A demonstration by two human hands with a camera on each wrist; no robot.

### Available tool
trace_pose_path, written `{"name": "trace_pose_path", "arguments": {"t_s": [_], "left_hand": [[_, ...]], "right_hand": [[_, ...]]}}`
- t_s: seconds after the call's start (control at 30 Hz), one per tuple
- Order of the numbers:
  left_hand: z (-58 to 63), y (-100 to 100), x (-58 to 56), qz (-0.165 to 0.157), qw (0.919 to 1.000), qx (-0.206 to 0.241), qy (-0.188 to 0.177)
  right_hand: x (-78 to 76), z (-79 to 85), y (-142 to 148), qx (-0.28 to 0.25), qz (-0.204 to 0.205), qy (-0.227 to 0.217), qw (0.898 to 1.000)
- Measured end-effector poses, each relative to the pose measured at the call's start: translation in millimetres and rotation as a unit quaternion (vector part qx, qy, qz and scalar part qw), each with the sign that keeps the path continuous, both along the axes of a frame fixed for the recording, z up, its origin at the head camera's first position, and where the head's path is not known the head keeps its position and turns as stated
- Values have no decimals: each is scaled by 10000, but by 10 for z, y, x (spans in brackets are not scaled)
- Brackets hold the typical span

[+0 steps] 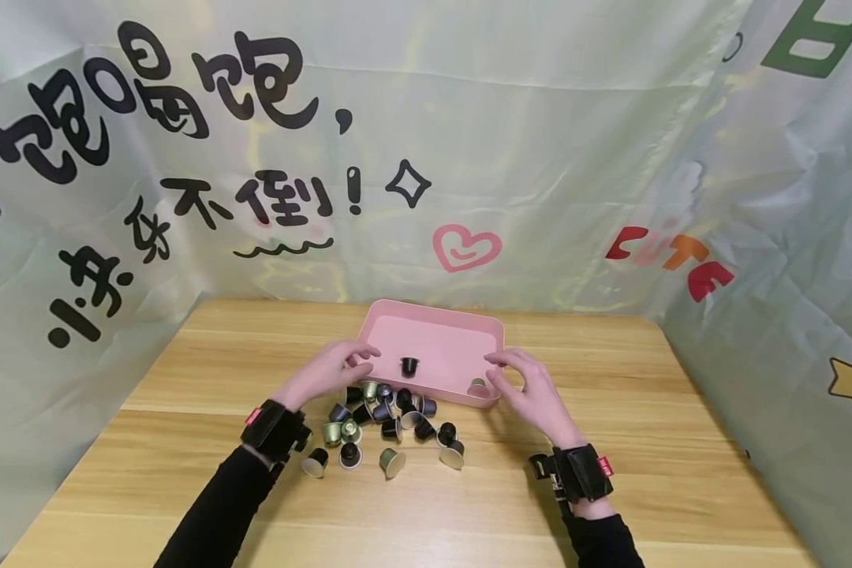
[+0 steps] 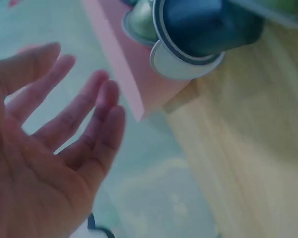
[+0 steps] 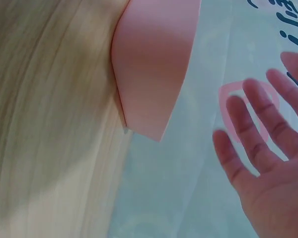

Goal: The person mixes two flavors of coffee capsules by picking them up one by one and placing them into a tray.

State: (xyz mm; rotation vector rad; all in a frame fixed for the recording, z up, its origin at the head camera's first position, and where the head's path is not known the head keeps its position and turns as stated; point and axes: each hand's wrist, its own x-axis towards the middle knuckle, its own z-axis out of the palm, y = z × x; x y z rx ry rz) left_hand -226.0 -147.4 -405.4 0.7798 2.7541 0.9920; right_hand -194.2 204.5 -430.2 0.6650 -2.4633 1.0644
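Note:
A shallow pink tray lies near the back of the table. Inside it are a black coffee capsule and, by the right front corner, a green one with a pale lid. My left hand hovers at the tray's left side, fingers loosely bent and holding nothing. At the right side, my right hand is also empty, its fingertips overlapping the rim in the head view. The left wrist view shows a dark blue capsule large beside the tray; the right wrist view has the tray's end wall and spread fingers.
Several capsules in black, blue and green crowd the wooden table in front of the tray. Nearest the front edge are a green capsule and a black one with a cream lid. A printed cloth hangs behind the table.

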Motion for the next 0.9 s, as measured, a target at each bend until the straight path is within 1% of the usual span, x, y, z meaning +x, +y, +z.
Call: {"name": "trace_pose_path", "arguments": {"t_s": [0.1,0.17,0.27,0.37,0.43,0.5,0.63,0.77,0.9], "left_hand": [[-56,-130,155,-63,9997,207,67],[-87,-192,256,-68,9995,305,94],[-129,-253,375,-70,9988,457,132],[-169,-295,449,-2,9983,545,184],[-182,-322,477,45,9981,560,235],[-189,-346,492,159,9980,589,193],[-186,-377,495,312,9974,621,182],[-166,-374,498,256,9973,653,224],[-153,-344,509,159,9969,716,273]], "right_hand": [[10,18,-6,116,146,-3,9998],[22,41,-12,195,257,-123,9994],[46,79,-27,305,508,-520,9969],[76,118,-48,482,738,-943,9916],[96,141,-65,636,888,-1105,9879],[119,164,-86,784,1057,-1259,9833],[161,197,-144,1076,1524,-1569,9698],[204,213,-215,1310,1905,-1859,9550],[246,219,-281,1407,2067,-2078,9457]]}}
